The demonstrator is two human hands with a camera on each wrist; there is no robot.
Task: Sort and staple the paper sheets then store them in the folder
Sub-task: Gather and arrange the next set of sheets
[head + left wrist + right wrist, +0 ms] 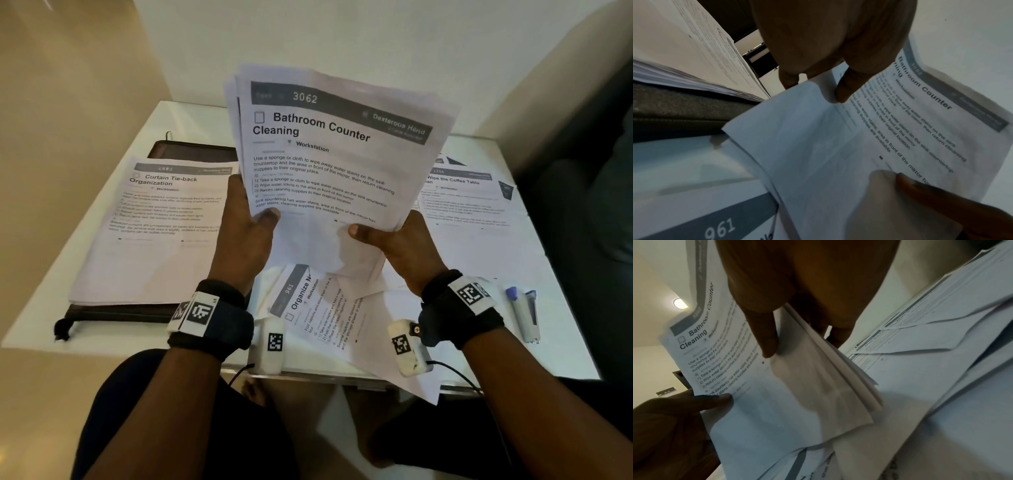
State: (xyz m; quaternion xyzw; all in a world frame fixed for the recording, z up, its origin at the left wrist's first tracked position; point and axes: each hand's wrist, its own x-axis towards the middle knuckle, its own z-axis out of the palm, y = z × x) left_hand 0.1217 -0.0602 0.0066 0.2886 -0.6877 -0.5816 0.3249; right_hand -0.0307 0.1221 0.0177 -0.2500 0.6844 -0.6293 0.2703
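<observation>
You hold a fanned bundle of white printed paper sheets [329,164] upright above the white tabletop [41,308], its long axis running up and away from you, the top page headed "Bathroom Counter Cleaning". Your left hand [246,233] pinches the lower left edge, thumb on the front; the right wrist view shows a fingertip at the edge behind. Your right hand [400,243] pinches the lower right edge the same way, thumb in front and fingers curled behind the fanned edges. The dark zip folder [137,310] lies to the left, nearer your left hand, under a stack of white sheets headed "Curtain Tie-back Organization" [154,226]. The slim white and blue stapler [525,313] lies to the right, just beside your right wrist. More loose printed sheets [322,318] lie under the bundle and overhang the near table edge. How many sheets you hold cannot be counted, and the fingers behind the paper are mostly hidden from the head view.
</observation>
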